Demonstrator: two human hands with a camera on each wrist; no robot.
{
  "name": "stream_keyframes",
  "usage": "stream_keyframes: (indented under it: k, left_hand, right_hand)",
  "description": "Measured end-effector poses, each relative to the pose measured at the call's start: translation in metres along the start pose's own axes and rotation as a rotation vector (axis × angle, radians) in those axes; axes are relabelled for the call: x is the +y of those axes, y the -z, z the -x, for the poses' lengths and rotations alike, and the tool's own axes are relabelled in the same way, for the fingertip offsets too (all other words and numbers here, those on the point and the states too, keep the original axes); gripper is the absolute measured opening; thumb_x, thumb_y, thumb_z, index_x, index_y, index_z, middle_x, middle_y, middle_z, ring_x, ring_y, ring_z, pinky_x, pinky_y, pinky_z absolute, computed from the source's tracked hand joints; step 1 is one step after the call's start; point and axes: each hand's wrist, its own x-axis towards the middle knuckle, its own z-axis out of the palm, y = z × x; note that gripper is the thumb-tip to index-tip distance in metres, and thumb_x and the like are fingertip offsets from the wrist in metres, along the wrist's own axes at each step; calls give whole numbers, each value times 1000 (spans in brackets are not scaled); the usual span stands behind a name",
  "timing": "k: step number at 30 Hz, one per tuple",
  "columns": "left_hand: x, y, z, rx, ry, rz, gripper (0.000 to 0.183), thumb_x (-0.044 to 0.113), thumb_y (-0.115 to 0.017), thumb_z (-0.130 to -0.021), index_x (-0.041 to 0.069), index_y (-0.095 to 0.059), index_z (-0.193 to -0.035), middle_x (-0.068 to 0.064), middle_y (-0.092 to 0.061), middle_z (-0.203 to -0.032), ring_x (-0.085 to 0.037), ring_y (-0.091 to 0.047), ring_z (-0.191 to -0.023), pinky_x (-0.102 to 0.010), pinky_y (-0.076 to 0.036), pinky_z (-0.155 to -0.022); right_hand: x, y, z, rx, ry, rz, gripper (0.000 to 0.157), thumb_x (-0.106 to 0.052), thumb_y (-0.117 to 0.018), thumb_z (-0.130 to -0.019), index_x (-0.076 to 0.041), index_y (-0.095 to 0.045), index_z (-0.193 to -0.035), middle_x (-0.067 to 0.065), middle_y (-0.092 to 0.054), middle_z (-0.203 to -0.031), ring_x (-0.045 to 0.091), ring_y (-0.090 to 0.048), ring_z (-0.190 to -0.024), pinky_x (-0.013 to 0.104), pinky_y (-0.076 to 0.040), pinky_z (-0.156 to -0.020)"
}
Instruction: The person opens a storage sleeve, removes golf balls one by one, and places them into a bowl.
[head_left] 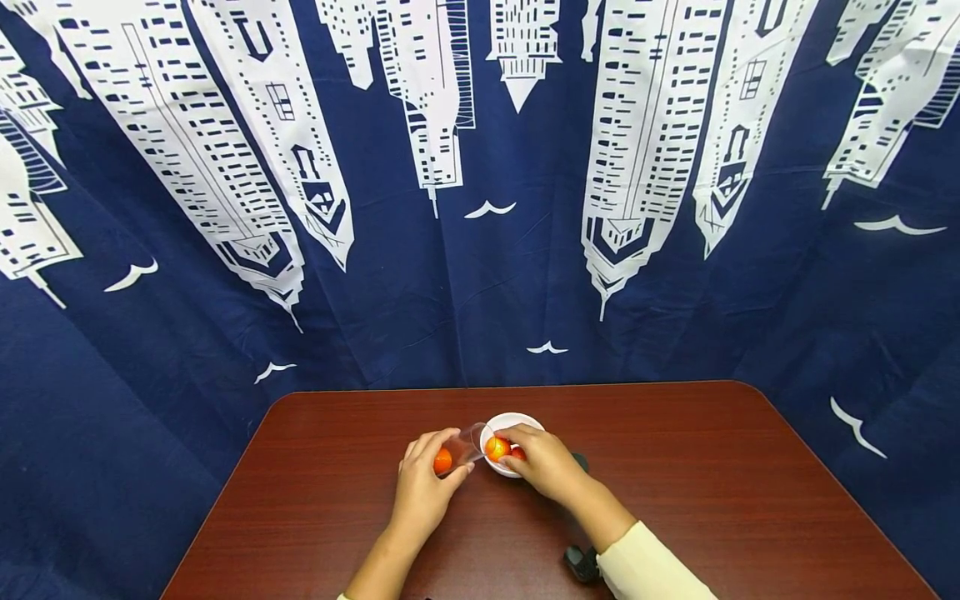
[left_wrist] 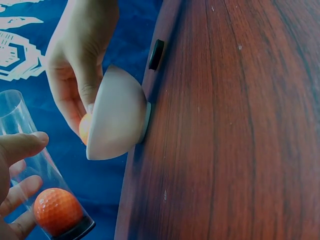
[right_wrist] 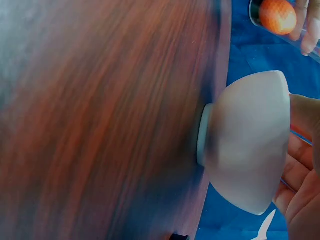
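Observation:
My left hand (head_left: 423, 483) grips a clear tube (left_wrist: 42, 157), its open end tilted up toward the bowl. At the tube's bottom, by a black cap (left_wrist: 75, 231), sits an orange golf ball (left_wrist: 58, 212). The white bowl (head_left: 512, 477) stands upright on the table, right of the tube. My right hand (head_left: 551, 462) reaches over its rim and pinches a yellow-orange golf ball (head_left: 496, 448) between thumb and fingers. Under that hand a red ball (head_left: 518, 452) shows in the bowl. In the right wrist view, the bowl's wall hides the held ball.
The brown wooden table (head_left: 330, 508) runs back to a dark blue curtain (head_left: 405, 317) with white buildings printed on it. A small black disc (left_wrist: 156, 54) lies on the table near the bowl. Beside my right sleeve is a dark object (head_left: 581, 563).

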Motion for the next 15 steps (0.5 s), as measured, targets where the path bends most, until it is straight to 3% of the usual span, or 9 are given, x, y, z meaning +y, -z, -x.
stream_keyframes:
  k: [15]
  left_hand:
    - [1,1,0,-20,26,10,52,20,-91,-73,24,-70,-120,5,-70,-118,-22,-60,-112,-41,-43,-89]
  right_hand:
    - [-1,-1,-7,-118,-50,30,36,-12,-80,-84,-6,-71,-118,11,-74,-113,26,-71,-106,44,-56,-96]
